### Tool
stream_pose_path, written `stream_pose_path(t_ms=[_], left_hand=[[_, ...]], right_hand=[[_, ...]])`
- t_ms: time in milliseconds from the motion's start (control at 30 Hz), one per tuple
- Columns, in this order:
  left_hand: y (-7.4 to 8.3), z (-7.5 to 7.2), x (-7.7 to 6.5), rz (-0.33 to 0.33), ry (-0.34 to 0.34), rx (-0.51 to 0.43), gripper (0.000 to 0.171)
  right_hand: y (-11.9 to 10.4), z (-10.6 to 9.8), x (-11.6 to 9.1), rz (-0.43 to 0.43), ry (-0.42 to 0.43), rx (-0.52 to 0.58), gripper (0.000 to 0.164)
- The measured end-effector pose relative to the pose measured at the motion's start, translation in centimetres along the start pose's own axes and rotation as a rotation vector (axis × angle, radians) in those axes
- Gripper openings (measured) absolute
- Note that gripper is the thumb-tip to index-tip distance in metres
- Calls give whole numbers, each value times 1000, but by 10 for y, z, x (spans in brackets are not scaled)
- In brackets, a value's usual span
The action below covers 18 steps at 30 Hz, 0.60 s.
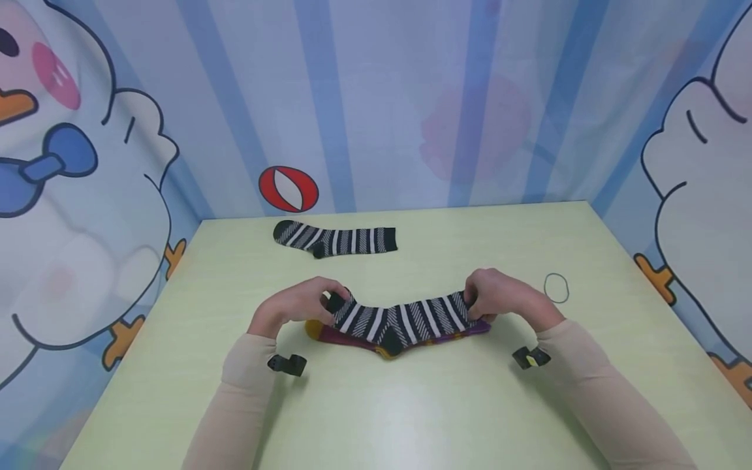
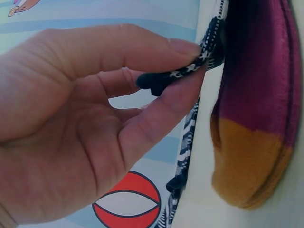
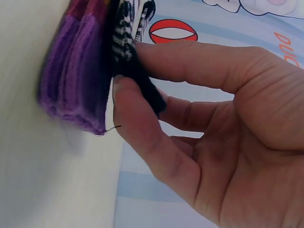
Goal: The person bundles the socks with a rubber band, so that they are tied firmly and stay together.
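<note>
Between my two hands stretches a black-and-white striped sock point(image 1: 425, 320). My left hand point(image 1: 308, 300) pinches its dark toe end between thumb and finger, as the left wrist view shows close up. At the other end, my right hand point(image 1: 493, 294) pinches the dark cuff. Beneath and just in front of it, a maroon sock point(image 1: 346, 337) with a mustard toe point(image 2: 249, 164) and purple cuff point(image 3: 76, 71) lies on the table, largely covered in the head view. The purple cuff shows more than one layer in the right wrist view.
A second striped sock point(image 1: 358, 241) lies flat farther back on the pale table point(image 1: 382, 418). A thin dark loop point(image 1: 556, 288) lies right of my right hand. A printed curtain point(image 1: 388, 111) rises behind the table's back edge.
</note>
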<state>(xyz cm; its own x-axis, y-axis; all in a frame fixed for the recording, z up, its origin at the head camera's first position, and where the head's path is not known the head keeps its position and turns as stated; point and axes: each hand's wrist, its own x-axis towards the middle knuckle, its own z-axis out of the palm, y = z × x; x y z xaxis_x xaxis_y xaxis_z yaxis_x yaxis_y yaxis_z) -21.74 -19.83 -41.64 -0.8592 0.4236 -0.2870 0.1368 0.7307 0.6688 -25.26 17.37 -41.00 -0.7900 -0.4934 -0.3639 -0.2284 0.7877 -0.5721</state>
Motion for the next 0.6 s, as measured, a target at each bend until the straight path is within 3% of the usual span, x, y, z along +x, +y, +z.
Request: stream_pose_path(t_ms=[200, 333, 600], left_hand=[[-5, 6, 3, -2, -23, -9, 45], [-6, 9, 3, -37, -48, -4, 50], [-9, 10, 7, -47, -29, 50, 47]], right_hand=[[8, 4, 4, 7, -30, 25, 15], [13, 6, 7, 11, -50, 33, 17], [16, 2, 7, -42, -38, -48, 9]])
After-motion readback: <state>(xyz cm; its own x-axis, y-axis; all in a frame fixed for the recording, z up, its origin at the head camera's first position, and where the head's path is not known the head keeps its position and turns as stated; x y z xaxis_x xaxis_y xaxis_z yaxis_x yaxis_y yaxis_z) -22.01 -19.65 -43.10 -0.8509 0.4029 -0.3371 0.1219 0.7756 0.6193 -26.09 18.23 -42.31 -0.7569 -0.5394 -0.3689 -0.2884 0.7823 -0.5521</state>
